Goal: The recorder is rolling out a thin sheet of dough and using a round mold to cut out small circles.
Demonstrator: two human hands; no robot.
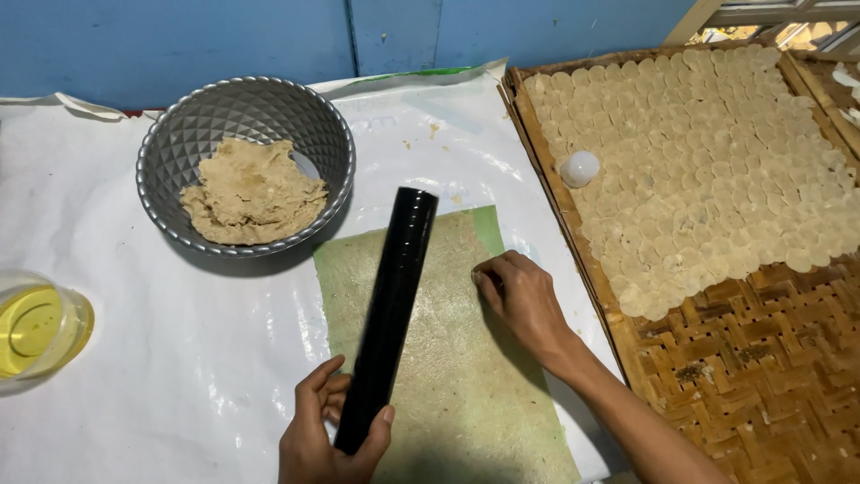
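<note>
On the green sheet, left hand grips a glossy black roller, seemingly smooth.

Left of the left grip the white-covered tabletop lies bare up to the oil glass. Ahead stands the dough bowl. Right of the right grip, the woven tray blocks passage.
</note>
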